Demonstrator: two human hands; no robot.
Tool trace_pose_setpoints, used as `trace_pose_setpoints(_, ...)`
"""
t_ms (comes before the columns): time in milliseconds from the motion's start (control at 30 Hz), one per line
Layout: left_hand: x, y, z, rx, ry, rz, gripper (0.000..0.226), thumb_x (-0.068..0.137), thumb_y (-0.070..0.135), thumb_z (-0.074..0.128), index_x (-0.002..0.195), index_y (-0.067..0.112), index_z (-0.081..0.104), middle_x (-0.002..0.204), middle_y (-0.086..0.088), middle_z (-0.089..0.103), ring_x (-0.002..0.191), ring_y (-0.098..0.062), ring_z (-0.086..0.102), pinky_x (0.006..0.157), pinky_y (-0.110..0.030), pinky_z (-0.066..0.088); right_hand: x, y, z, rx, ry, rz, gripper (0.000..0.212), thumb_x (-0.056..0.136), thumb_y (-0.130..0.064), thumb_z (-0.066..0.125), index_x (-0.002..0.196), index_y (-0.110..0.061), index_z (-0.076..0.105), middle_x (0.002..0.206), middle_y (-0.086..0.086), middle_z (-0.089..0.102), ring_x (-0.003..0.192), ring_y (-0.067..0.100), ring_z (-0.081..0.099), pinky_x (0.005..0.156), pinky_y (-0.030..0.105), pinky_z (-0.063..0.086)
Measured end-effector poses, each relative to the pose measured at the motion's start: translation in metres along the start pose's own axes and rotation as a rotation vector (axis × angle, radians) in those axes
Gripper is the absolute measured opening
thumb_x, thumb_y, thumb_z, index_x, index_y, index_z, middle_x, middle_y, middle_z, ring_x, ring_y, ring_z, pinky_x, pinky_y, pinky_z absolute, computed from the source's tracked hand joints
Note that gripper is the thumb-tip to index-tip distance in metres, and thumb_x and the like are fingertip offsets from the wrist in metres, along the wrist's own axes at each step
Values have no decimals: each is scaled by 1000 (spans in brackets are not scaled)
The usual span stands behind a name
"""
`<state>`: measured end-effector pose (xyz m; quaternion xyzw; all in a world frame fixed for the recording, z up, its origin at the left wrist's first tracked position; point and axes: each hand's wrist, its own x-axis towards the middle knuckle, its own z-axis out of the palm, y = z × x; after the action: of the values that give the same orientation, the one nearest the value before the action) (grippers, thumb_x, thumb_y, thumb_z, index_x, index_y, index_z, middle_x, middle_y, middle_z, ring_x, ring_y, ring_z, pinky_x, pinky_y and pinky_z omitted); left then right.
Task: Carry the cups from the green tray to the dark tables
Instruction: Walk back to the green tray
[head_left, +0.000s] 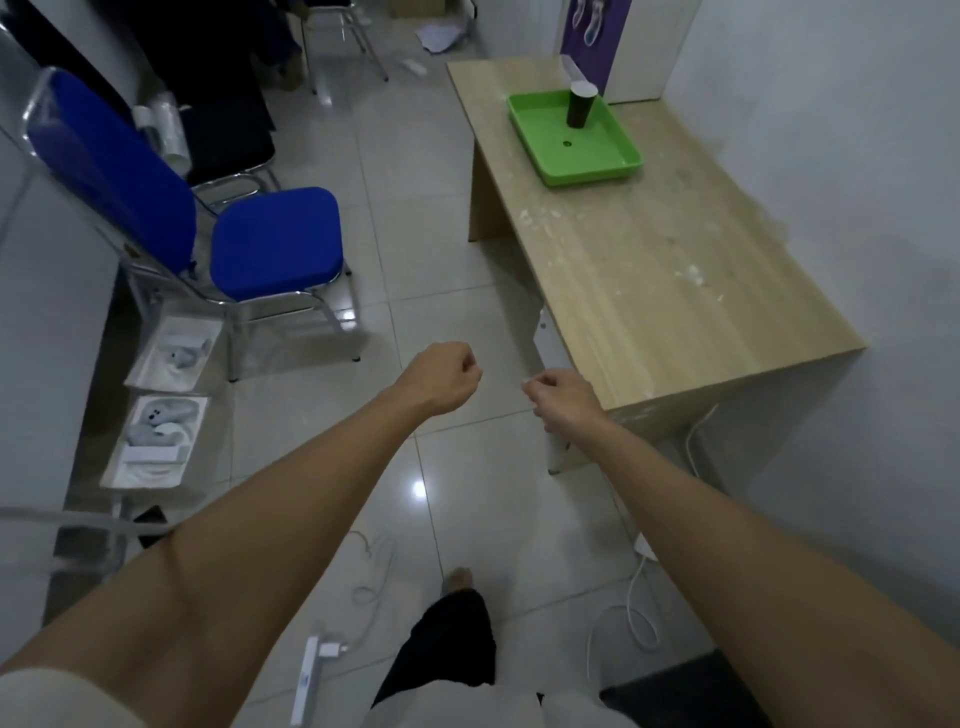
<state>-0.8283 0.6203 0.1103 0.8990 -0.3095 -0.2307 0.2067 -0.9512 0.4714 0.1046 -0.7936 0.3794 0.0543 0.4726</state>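
Observation:
A green tray (592, 161) lies on the far part of a light wooden table (675, 291) at the right. One dark cup (580, 105) stands upright in the tray's far half. My left hand (441, 382) is held out over the tiled floor with its fingers curled and nothing in it. My right hand (561, 400) hangs beside the table's near corner, fingers also curled, holding nothing. Both hands are well short of the tray. No dark table is in view.
A blue chair (275, 241) stands at the left of the tiled aisle, a black chair (228, 140) behind it. Open white boxes (156, 441) lie on a surface at the left. White cables (623, 618) and a power strip (306, 675) lie on the floor near my feet.

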Motion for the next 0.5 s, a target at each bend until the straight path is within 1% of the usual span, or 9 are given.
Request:
trace_pose_setpoints(67, 34, 6, -9, 8, 1, 7, 30, 102, 31, 48, 116, 11, 67, 112, -8, 70, 99, -25, 65, 91, -42, 55, 30, -10, -9, 17, 4, 6, 25, 96, -34, 62, 79, -17, 64, 80, 2, 63, 87, 29, 67, 82, 46, 56)
trace_pose_setpoints(133, 71, 11, -18, 22, -6, 11, 29, 101, 31, 49, 113, 12, 67, 110, -7, 70, 97, -25, 65, 90, -43, 56, 60, -22, -18, 26, -1, 15, 28, 97, -33, 62, 72, -20, 60, 75, 0, 60, 81, 27, 61, 77, 42, 52)
trace_pose_setpoints(233, 134, 16, -34, 36, -9, 37, 29, 100, 31, 49, 110, 12, 68, 110, -7, 70, 97, -25, 64, 89, -43, 56, 111, -43, -31, 12, 14, 8, 33, 98, -33, 61, 67, -22, 55, 76, 0, 58, 82, 25, 59, 77, 38, 47)
trace_pose_setpoints(300, 177, 20, -45, 37, -9, 57, 28, 100, 30, 49, 107, 12, 68, 109, -8, 70, 97, -26, 64, 88, -44, 55, 147, -56, -40, 9, 19, 19, 28, 98, -33, 61, 73, -19, 61, 80, 1, 62, 83, 25, 61, 76, 36, 48)
trace_pose_setpoints(367, 217, 25, -57, 26, -20, 68, 28, 100, 30, 49, 107, 10, 68, 108, -8, 70, 98, -27, 65, 89, -46, 55, 183, -69, -49, 20, 22, 50, 25, 97, -35, 62, 87, -13, 68, 92, 7, 70, 91, 28, 67, 83, 42, 56)
trace_pose_setpoints(400, 236, 27, -64, 25, -30, 73, 29, 100, 30, 49, 108, 10, 68, 109, -9, 70, 99, -27, 65, 90, -46, 55, 201, -75, -54, 33, 30, 67, 26, 96, -35, 62, 92, -11, 71, 97, 9, 72, 95, 29, 69, 88, 47, 57)
trace_pose_setpoints(433, 255, 30, -70, 30, -40, 84, 30, 100, 31, 49, 109, 9, 68, 111, -10, 70, 101, -28, 65, 91, -46, 54, 217, -82, -59, 48, 42, 81, 27, 96, -36, 63, 95, -11, 72, 101, 11, 73, 98, 30, 69, 91, 50, 57)
trace_pose_setpoints(500, 292, 33, -83, 46, -47, 114, 31, 101, 31, 49, 111, 7, 67, 113, -12, 70, 103, -31, 64, 92, -46, 53, 250, -94, -69, 91, 73, 89, 25, 95, -35, 64, 95, -12, 72, 104, 10, 74, 100, 30, 70, 92, 50, 57)
